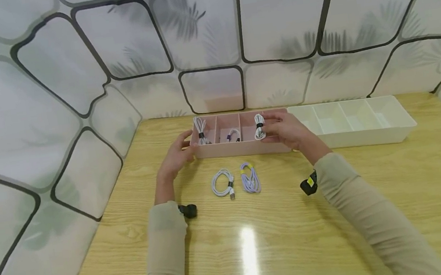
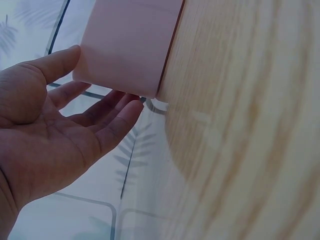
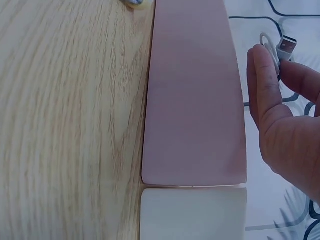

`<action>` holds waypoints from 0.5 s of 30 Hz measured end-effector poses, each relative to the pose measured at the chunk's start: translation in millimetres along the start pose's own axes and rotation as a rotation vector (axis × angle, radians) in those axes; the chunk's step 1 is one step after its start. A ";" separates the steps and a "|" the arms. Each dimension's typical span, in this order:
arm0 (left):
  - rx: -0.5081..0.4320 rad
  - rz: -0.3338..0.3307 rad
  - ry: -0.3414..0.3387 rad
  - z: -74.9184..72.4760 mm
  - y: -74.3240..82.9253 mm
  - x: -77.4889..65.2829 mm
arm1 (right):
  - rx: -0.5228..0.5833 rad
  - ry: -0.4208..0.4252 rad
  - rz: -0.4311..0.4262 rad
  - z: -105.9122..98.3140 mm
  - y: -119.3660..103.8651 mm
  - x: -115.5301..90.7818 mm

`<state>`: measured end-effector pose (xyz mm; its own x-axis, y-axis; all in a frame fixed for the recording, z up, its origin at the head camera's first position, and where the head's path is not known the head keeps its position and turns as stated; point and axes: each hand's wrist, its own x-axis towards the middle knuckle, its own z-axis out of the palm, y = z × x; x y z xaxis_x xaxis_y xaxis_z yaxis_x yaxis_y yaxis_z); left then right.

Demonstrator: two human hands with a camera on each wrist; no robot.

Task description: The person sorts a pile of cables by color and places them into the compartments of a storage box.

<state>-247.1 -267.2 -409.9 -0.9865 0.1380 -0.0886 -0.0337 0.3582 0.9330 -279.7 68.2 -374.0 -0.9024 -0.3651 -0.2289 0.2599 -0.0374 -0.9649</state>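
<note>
My right hand [image 1: 290, 132] pinches a bundled white USB cable [image 1: 259, 127] over the right part of the pink divided box [image 1: 243, 148]. In the right wrist view the cable's USB plug [image 3: 286, 46] sticks out above the fingertips. At the box's left end, my left hand [image 1: 175, 158] touches the wall with its fingers loosely extended, as the left wrist view also shows. A tied white cable [image 1: 201, 133] lies in the leftmost compartment, and a short cable [image 1: 234, 133] with purple connectors in the one beside it.
In front of the box, a coiled white USB cable [image 1: 222, 183] and a lilac cable [image 1: 250, 179] with yellow ties lie on the wooden table [image 1: 284, 240]. A cream divided box [image 1: 364, 136] adjoins the pink one on the right. Patterned cloth [image 1: 202, 33] rises behind.
</note>
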 end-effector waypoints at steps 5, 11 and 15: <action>0.001 0.003 0.008 0.3 3.7 1.1 | 0.027 0.000 -0.010 -5.3 -2.5 3.3; 0.004 -0.002 -0.005 2.3 1.8 0.9 | 0.021 0.007 -0.002 -10.5 -1.7 6.5; 0.010 -0.007 0.002 2.0 0.4 -0.7 | 0.031 0.009 0.010 -13.2 0.4 10.8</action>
<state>-246.1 -265.4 -410.2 -0.9866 0.1335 -0.0940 -0.0386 0.3683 0.9289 -293.9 76.5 -378.5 -0.9028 -0.3569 -0.2401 0.2795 -0.0624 -0.9581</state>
